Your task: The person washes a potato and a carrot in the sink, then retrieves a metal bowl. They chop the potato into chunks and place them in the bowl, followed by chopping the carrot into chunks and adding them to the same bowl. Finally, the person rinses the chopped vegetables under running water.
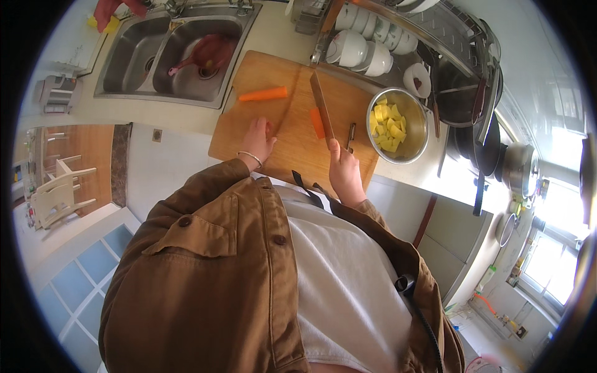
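Observation:
My right hand (346, 171) grips the handle of a kitchen knife (322, 103), its broad blade pointing away from me over the wooden cutting board (275, 140). Against the left side of the blade lies a cut piece of carrot (317, 123). A longer peeled carrot piece (263, 93) rests toward the far left of the board. My left hand (259, 140), with a bracelet at the wrist, is over the board's left part, near that longer piece but apart from it. It appears to hold nothing, its fingers partly bent. To the knife's right lies a peeler (351, 137).
A metal bowl (422, 126) of yellow potato chunks (387, 125) stands right of the board. Behind is a dish rack (322, 46) with white bowls (347, 49). At the far left a double sink (161, 88) holds a red strainer (210, 53). Pans (459, 93) stand at the right.

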The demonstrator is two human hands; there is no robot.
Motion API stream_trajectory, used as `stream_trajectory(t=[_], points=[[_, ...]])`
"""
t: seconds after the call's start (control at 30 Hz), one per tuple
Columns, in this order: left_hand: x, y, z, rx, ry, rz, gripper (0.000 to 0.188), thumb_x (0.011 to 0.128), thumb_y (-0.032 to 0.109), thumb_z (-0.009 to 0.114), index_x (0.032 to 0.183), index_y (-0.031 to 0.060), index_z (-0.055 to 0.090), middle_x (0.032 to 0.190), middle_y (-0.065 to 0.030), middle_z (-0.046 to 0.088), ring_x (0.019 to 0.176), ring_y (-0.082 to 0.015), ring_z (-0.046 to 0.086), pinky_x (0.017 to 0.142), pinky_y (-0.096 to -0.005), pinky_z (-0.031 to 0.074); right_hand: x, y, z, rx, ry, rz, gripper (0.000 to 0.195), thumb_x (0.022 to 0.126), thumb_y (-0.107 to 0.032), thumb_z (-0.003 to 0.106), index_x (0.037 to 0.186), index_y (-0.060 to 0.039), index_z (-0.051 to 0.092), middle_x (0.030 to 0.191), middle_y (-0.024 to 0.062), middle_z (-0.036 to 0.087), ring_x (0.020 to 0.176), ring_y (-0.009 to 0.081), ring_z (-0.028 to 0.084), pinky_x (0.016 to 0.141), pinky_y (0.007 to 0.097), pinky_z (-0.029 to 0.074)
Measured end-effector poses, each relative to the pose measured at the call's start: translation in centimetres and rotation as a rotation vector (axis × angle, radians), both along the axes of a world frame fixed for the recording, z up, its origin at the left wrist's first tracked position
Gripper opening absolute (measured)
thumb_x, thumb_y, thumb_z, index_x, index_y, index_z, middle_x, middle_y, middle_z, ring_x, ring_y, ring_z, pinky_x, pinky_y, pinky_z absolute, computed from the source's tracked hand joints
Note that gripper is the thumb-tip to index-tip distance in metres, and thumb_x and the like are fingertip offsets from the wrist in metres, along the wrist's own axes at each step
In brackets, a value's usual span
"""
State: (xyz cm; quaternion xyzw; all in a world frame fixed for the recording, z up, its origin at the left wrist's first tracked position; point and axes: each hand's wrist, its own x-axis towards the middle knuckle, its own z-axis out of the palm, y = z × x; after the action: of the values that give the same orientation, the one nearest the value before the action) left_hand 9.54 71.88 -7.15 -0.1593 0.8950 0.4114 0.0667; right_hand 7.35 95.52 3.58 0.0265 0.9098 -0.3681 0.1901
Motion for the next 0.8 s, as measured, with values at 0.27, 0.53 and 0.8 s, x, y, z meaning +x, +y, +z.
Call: stream_trajectory(t=[0.27, 0.53, 0.8], points=[[-0.1, 1.5, -0.9, 0.022, 0.176, -0.093, 0.035, 0.077, 0.006, 0.073, 0.107, 0.0060, 0.054, 0.096, -0.0113, 0.059, 0.087, -0.0279, 0.061, 0.076, -0.0374, 0.052, 0.3, -1.1, -5.4, 0.173, -0.081, 0.010, 0.067, 0.102, -0.051, 0.036, 0.082, 0.0048, 0.067, 0.080, 0.0325, 0.064, 0.081, 0.0508, 0.063, 0.072, 0.0546, 0.051], [-6.0, 4.5, 0.9, 0.091, 0.273, 0.056, 0.034, 0.082, 0.003, 0.070, 0.108, 0.0049, 0.049, 0.094, -0.0107, 0.058, 0.077, -0.0242, 0.059, 0.072, -0.0363, 0.051, -3.3, -1.4, -8.4, 0.179, -0.072, 0.136, 0.043, 0.105, -0.035, 0.035, 0.115, 0.0001, 0.058, 0.084, 0.0316, 0.064, 0.080, 0.0512, 0.061, 0.071, 0.0565, 0.049], [-6.7, 0.8, 0.3, 0.224, 0.306, 0.219, 0.030, 0.084, -0.004, 0.063, 0.106, 0.0043, 0.045, 0.092, -0.0097, 0.052, 0.076, -0.0209, 0.056, 0.071, -0.0345, 0.050, 0.1, -1.1, -4.1, 0.090, -0.079, -0.018, 0.069, 0.102, -0.052, 0.034, 0.082, 0.0064, 0.066, 0.082, 0.0330, 0.064, 0.085, 0.0510, 0.062, 0.077, 0.0552, 0.049]])
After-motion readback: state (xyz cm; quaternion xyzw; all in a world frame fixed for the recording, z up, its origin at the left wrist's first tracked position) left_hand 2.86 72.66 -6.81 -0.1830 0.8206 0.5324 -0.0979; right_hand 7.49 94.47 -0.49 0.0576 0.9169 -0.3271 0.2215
